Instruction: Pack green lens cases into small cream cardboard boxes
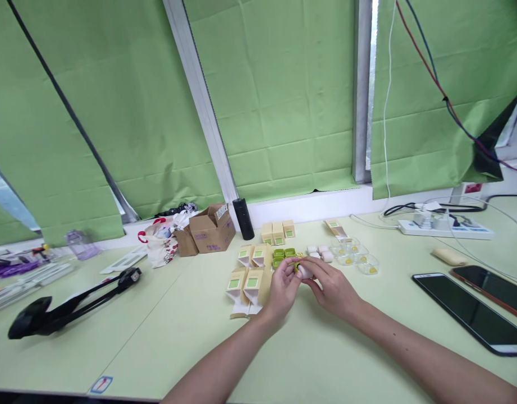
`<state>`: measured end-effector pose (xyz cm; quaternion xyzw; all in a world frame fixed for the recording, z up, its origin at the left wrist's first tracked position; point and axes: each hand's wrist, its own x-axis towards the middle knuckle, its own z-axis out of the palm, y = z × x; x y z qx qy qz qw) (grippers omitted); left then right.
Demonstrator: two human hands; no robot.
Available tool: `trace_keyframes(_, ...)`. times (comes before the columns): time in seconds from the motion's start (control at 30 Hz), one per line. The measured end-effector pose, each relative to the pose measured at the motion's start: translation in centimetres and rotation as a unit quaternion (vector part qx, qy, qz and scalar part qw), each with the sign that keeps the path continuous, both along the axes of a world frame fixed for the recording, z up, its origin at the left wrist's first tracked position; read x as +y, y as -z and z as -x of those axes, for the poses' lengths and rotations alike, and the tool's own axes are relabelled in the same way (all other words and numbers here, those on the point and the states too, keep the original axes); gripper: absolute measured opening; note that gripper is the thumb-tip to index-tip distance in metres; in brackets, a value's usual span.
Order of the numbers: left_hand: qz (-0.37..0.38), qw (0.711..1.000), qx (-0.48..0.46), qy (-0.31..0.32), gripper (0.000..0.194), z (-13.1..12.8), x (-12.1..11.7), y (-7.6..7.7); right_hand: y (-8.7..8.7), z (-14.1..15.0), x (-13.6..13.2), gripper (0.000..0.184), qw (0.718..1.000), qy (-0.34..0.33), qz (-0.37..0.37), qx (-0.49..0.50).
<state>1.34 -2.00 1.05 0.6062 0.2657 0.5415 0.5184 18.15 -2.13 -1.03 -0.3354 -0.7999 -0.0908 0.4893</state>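
Above the table's middle, my left hand and my right hand meet at the fingertips. Closed fingers of the left hold a small olive-green piece. Pressed against it is a small white rounded piece, pinched by my right hand; the fingers hide parts of both. Just behind them lie several green square cups and several white and pinkish rounded pieces. Clear plastic pieces with yellow centres sit to the right. Left of my hands stand open small cardboard boxes with green labels.
Closed small boxes and a black cylinder stand at the back, near a brown carton. Two phones and a power strip are at right. A black strap-like device lies at left.
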Motion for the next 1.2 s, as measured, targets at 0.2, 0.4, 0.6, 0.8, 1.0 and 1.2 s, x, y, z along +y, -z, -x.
trace_keyframes(0.2,0.005,1.0,-0.008,0.025,0.06,-0.27,0.16,0.68,0.64,-0.23,0.33,0.051,1.0,-0.008,0.008,0.008)
trace_keyframes(0.4,0.033,0.999,0.002,-0.005,0.052,-0.39,0.03,0.34,0.67,-0.05,0.29,0.042,1.0,-0.018,0.019,0.004)
trace_keyframes(0.6,0.031,0.999,0.002,-0.015,0.051,-0.39,-0.13,0.07,0.74,0.02,0.35,0.039,1.0,-0.008,0.003,0.012)
trace_keyframes(0.8,0.033,0.999,0.005,-0.018,0.05,-0.39,-0.17,0.04,0.87,0.1,0.47,0.039,1.0,-0.005,0.002,0.012)
trace_keyframes(1.0,0.032,0.999,-0.001,-0.016,0.05,-0.42,0.04,0.29,0.88,0.11,0.59,0.035,1.0,-0.002,-0.011,0.011)
trace_keyframes(1.2,0.037,0.999,0.001,-0.015,0.05,-0.43,0.04,0.32,0.85,0.12,0.65,0.036,1.0,0.001,-0.014,0.009)
